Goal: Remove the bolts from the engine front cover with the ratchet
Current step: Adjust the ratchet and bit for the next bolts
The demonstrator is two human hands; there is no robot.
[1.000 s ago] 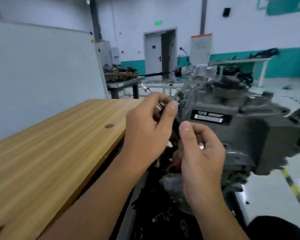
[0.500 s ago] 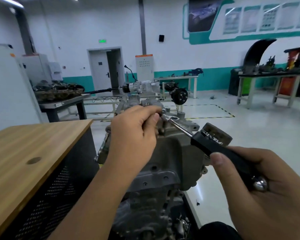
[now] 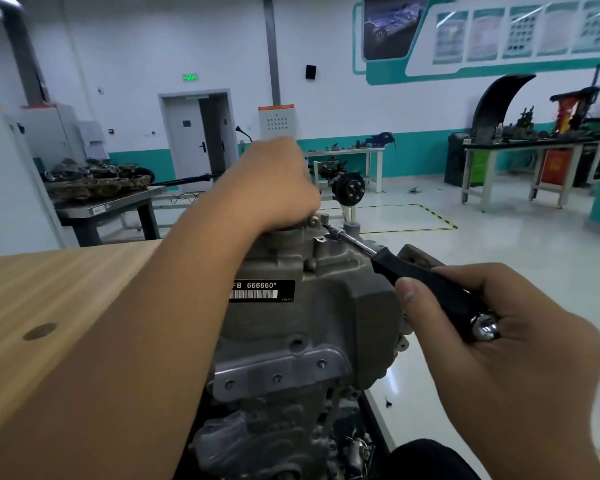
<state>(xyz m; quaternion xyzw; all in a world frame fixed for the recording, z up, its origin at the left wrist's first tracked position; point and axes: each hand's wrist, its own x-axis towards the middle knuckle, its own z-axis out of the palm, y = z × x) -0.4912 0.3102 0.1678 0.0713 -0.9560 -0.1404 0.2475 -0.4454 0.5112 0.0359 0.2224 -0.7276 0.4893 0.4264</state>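
Note:
The grey engine front cover point(image 3: 329, 317) fills the centre, with a black label reading "FB 666660". My right hand point(image 3: 520, 344) grips the black handle of the ratchet point(image 3: 426, 289) at the right. Its steel shaft runs up-left to the top of the cover, where its head disappears behind my left hand point(image 3: 274, 181). That hand is closed over the ratchet head at the cover's top edge; the bolt under it is hidden. Three small bolts point(image 3: 277, 377) sit in a plate lower on the cover.
A wooden workbench point(image 3: 49, 306) lies close on the left, touching my left forearm. A metal table with engine parts point(image 3: 97, 188) stands behind it. A brake hub on a stand point(image 3: 350, 188) is beyond the engine. Benches line the far right wall.
The view has swung down and closer to the engine. My left hand has shifted onto the cover's top edge, and my right hand with the ratchet handle has swung slightly lower and nearer.

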